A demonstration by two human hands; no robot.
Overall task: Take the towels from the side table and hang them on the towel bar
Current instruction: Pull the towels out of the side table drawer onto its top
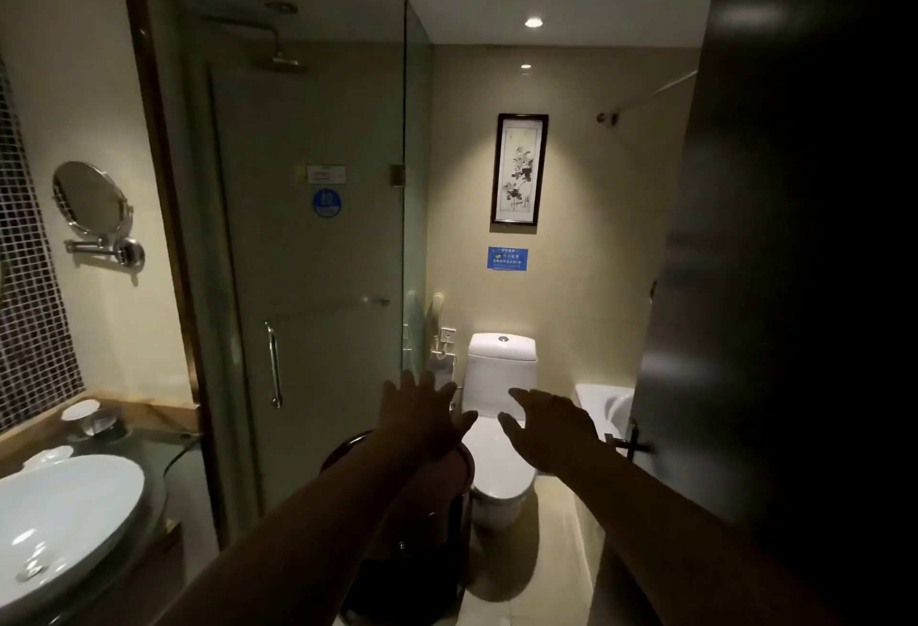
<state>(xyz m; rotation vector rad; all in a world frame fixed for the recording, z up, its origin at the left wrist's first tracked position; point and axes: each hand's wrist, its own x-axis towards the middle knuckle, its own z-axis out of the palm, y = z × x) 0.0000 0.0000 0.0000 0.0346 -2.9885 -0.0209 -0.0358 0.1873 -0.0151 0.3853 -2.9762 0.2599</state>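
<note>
Both my arms reach forward into a dim bathroom. My left hand is held out flat with fingers spread and nothing in it. My right hand is also open and holds nothing. A thin metal towel bar runs across the glass shower door, above and left of my left hand. Another thin rail runs along the upper right wall. A dark round side table stands below my left forearm, partly hidden by it. No towels are in view.
A white toilet stands straight ahead. The glass shower enclosure with a vertical handle fills the left centre. A white basin is at lower left. A dark door blocks the right, with a bathtub behind it.
</note>
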